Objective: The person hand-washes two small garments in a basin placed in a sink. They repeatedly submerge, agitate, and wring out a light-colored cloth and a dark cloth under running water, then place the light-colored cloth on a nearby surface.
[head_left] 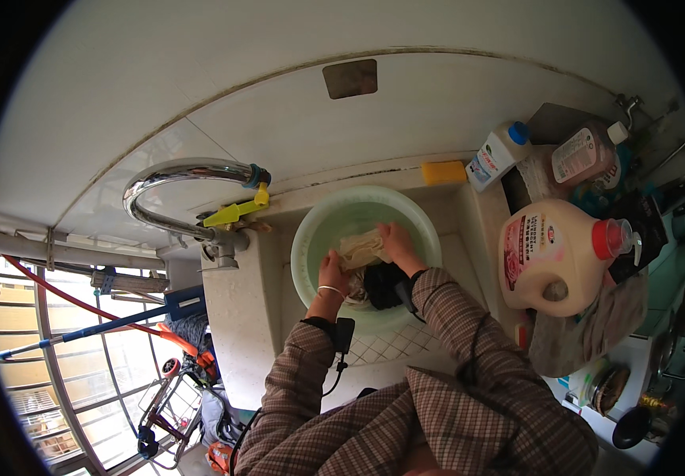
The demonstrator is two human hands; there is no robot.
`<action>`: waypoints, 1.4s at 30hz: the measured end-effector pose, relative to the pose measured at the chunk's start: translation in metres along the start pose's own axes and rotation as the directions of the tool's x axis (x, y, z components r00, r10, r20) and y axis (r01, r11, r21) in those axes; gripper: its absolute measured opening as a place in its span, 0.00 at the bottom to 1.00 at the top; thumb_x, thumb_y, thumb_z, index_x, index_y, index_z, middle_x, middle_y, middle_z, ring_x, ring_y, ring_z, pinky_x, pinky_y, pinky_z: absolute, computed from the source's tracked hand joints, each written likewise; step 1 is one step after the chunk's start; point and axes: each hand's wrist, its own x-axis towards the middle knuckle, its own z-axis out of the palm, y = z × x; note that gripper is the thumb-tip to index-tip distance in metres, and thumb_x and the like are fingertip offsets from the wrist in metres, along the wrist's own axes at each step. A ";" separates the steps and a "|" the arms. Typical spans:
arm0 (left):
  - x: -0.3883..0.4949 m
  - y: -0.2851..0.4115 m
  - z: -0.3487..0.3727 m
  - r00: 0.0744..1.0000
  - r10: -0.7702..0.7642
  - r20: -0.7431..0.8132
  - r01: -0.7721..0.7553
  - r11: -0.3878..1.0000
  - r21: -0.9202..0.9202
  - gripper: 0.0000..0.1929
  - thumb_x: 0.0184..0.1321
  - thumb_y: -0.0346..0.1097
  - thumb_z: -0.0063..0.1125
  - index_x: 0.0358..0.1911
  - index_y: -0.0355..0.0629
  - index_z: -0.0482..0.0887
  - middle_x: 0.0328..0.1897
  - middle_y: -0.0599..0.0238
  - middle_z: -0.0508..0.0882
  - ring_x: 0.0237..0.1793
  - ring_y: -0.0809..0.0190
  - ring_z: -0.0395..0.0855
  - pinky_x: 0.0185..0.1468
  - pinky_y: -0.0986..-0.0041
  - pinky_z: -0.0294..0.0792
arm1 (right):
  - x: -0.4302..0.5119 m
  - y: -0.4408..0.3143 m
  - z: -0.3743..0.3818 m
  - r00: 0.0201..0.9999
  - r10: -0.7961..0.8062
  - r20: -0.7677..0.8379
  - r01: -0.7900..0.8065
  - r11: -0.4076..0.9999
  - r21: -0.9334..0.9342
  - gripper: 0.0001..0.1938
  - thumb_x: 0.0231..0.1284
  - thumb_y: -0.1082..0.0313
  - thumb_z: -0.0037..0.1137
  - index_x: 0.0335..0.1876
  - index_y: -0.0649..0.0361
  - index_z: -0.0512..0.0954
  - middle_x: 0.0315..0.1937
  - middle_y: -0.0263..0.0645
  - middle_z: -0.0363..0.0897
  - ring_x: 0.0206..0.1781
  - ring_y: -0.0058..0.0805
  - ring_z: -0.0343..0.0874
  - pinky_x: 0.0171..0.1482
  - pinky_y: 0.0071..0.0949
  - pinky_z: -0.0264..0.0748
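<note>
A pale green plastic basin (305, 238) stands in a light stone laundry sink (241, 333) and has water in it. Inside the basin, my left hand (333, 275) grips the near left end of a wet cream cloth (361, 249). My right hand (400, 243) has hold of the same cloth at its right end, so it spans between both hands. Just below it lies a bunched black cloth (385, 287). A greyish-beige piece of fabric (356, 293) sits beside the black one, partly hidden by my left hand.
A chrome gooseneck faucet (170, 172) arches at the left, with a yellow-green brush (235, 212) behind it. A yellow sponge (443, 172) rests on the back ledge. On the right stand a large laundry detergent jug (547, 256), a white blue-capped bottle (495, 157) and a clear bottle (586, 152).
</note>
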 end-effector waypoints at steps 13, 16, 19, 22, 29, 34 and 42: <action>0.011 0.001 -0.015 0.956 -0.265 0.130 0.273 0.961 -0.048 0.21 0.68 0.52 0.42 0.54 0.45 0.73 0.54 0.60 0.78 0.49 0.56 0.78 0.53 0.63 0.71 | -0.070 -0.092 0.002 0.976 -0.216 0.004 0.214 0.972 0.095 0.19 0.65 0.56 0.42 0.26 0.63 0.76 0.24 0.50 0.77 0.29 0.51 0.77 0.33 0.46 0.72; 0.003 -0.006 -0.008 0.928 -0.337 0.160 0.358 0.925 -0.125 0.17 0.68 0.49 0.43 0.51 0.46 0.74 0.48 0.61 0.80 0.43 0.57 0.81 0.45 0.65 0.74 | -0.028 -0.058 -0.001 0.995 -0.093 0.042 0.091 0.995 0.049 0.20 0.66 0.54 0.39 0.29 0.63 0.77 0.28 0.52 0.77 0.33 0.53 0.76 0.38 0.46 0.71; -0.004 0.001 -0.002 0.974 -0.219 -0.059 0.221 0.974 0.041 0.18 0.67 0.49 0.45 0.49 0.43 0.75 0.44 0.61 0.81 0.41 0.56 0.82 0.42 0.65 0.75 | -0.003 -0.011 -0.005 0.999 0.012 0.053 -0.024 0.972 0.232 0.20 0.67 0.56 0.39 0.30 0.64 0.77 0.28 0.53 0.78 0.33 0.54 0.76 0.39 0.46 0.72; -0.009 0.011 0.000 0.990 -0.044 -0.133 0.081 0.955 0.285 0.20 0.67 0.52 0.45 0.49 0.42 0.75 0.43 0.60 0.81 0.40 0.55 0.82 0.42 0.65 0.75 | 0.001 -0.002 0.011 0.981 0.018 -0.193 0.045 0.948 0.315 0.17 0.67 0.57 0.41 0.39 0.63 0.76 0.33 0.53 0.78 0.36 0.54 0.77 0.41 0.46 0.73; 0.001 0.016 -0.010 0.926 -0.359 0.116 0.375 0.905 -0.201 0.27 0.66 0.61 0.39 0.50 0.42 0.76 0.47 0.59 0.81 0.46 0.54 0.79 0.49 0.64 0.72 | -0.085 -0.077 0.019 0.974 -0.225 0.033 0.179 0.847 0.500 0.19 0.67 0.50 0.40 0.34 0.59 0.76 0.32 0.48 0.79 0.38 0.51 0.78 0.38 0.45 0.73; 0.006 0.008 -0.015 0.930 -0.312 0.195 0.329 0.943 -0.060 0.27 0.67 0.59 0.38 0.52 0.43 0.75 0.48 0.60 0.81 0.48 0.54 0.78 0.50 0.64 0.72 | -0.089 -0.091 0.006 0.941 -0.337 -0.017 0.336 0.932 0.134 0.19 0.67 0.52 0.40 0.31 0.58 0.76 0.24 0.47 0.78 0.31 0.50 0.78 0.34 0.47 0.73; -0.004 0.006 0.007 0.989 -0.124 -0.076 0.120 0.991 -0.059 0.22 0.68 0.53 0.43 0.49 0.40 0.71 0.49 0.60 0.77 0.44 0.57 0.81 0.41 0.69 0.76 | -0.001 -0.021 -0.003 1.000 0.024 -0.007 -0.023 0.984 0.178 0.17 0.65 0.54 0.44 0.42 0.63 0.74 0.38 0.52 0.77 0.42 0.49 0.77 0.41 0.43 0.74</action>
